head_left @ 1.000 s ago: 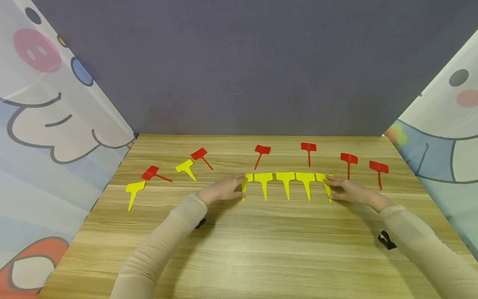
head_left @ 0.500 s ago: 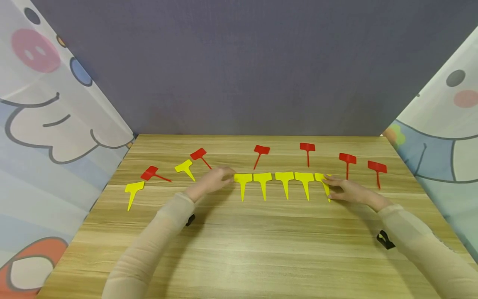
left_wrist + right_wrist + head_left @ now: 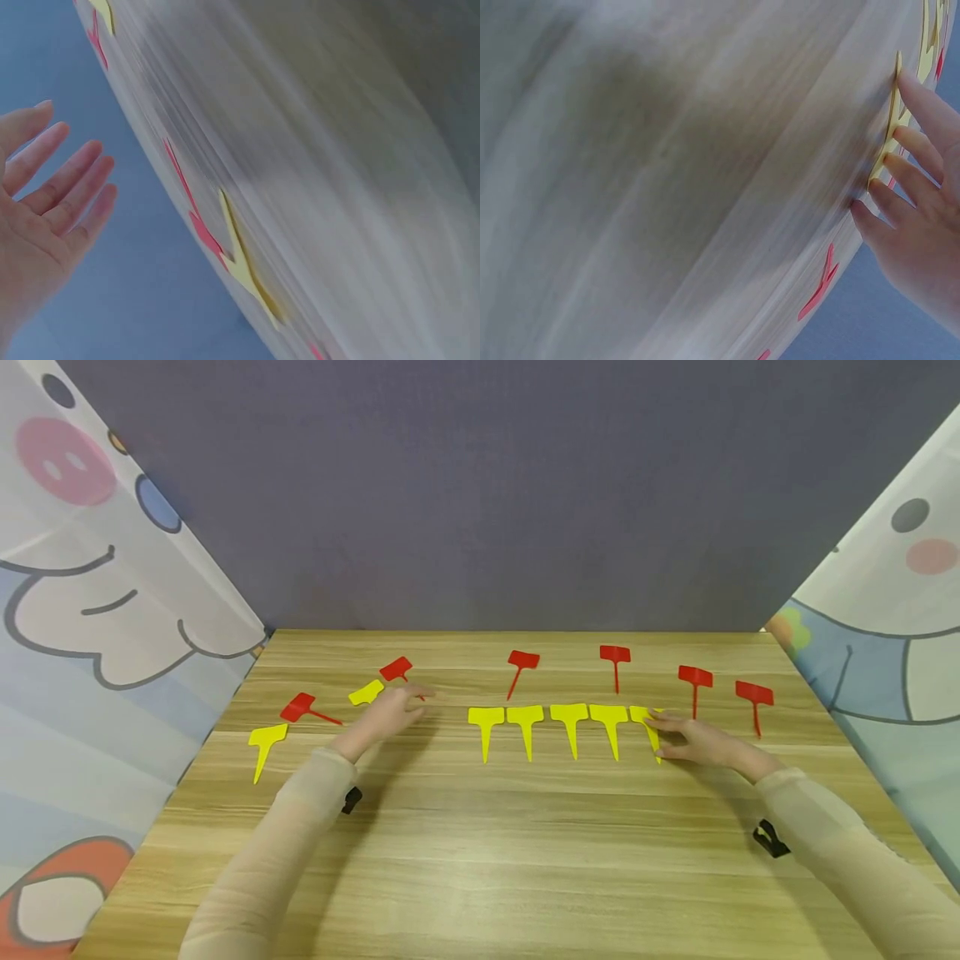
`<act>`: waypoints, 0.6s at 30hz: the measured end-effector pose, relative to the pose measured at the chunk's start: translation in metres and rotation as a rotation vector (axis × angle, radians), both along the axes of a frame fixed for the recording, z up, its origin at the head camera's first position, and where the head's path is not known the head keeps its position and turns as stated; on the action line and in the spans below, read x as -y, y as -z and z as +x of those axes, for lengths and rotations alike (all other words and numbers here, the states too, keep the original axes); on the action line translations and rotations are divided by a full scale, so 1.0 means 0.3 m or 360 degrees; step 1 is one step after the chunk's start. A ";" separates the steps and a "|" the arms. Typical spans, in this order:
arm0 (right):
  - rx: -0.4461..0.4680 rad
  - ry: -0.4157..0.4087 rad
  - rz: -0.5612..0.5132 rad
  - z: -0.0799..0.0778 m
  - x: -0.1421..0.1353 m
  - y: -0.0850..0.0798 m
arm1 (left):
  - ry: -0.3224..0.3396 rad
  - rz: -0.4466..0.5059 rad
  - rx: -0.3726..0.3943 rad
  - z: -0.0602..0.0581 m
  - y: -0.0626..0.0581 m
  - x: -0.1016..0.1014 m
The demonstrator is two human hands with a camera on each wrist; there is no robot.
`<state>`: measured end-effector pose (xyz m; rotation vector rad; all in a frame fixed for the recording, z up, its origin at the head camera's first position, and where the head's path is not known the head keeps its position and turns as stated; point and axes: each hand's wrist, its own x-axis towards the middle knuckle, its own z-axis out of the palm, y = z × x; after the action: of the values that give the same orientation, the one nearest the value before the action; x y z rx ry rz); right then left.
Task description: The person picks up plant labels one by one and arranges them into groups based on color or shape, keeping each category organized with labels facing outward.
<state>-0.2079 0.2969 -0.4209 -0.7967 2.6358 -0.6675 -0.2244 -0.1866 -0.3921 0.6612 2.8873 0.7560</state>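
Note:
My left hand [image 3: 386, 714] hovers over the left part of the table with its fingers extended and holds nothing. It partly covers a tilted yellow T-shaped plant label [image 3: 366, 693] and the stem of a red plant label [image 3: 396, 668] behind it. In the left wrist view the fingers [image 3: 75, 180] are spread apart from the labels. My right hand [image 3: 701, 742] rests its fingertips on the rightmost yellow plant label [image 3: 643, 714] of a row, hiding part of its head. To its left lie more yellow labels in that row, such as the leftmost one [image 3: 486, 718], stems toward me.
Several red plant labels lie scattered behind the row, including one [image 3: 615, 654] at the back and one [image 3: 753, 693] at right. At far left are a red label [image 3: 300, 706] and a yellow label [image 3: 267, 737]. A grey panel [image 3: 487, 510] borders the wooden table [image 3: 525, 860].
My left hand has let go of the leftmost yellow label in the row and moved left, over the tilted yellow label. The right hand stays on the rightmost label.

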 end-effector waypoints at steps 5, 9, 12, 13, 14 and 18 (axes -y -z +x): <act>0.0014 -0.0004 -0.0011 0.001 0.003 -0.003 | -0.0086 0.0087 0.0047 0.003 0.002 0.062; 0.0048 -0.0005 -0.0017 0.001 0.003 -0.009 | -0.0173 0.0099 0.0073 0.004 0.009 0.110; 0.0057 0.0001 -0.0021 0.001 0.001 -0.008 | -0.0241 0.0111 0.0088 0.005 0.011 0.137; 0.0059 0.0002 -0.0019 0.000 0.001 -0.007 | -0.0256 0.0113 0.0080 0.005 0.012 0.145; 0.0055 0.0001 -0.0012 0.000 0.001 -0.006 | -0.0277 0.0120 0.0076 0.005 0.013 0.151; 0.0042 0.0006 0.0000 -0.001 -0.003 0.001 | -0.0308 0.0130 0.0021 0.002 0.022 0.171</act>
<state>-0.2083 0.2978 -0.4213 -0.7777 2.6140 -0.6748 -0.2239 -0.2379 -0.3986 0.3853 2.9518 0.9016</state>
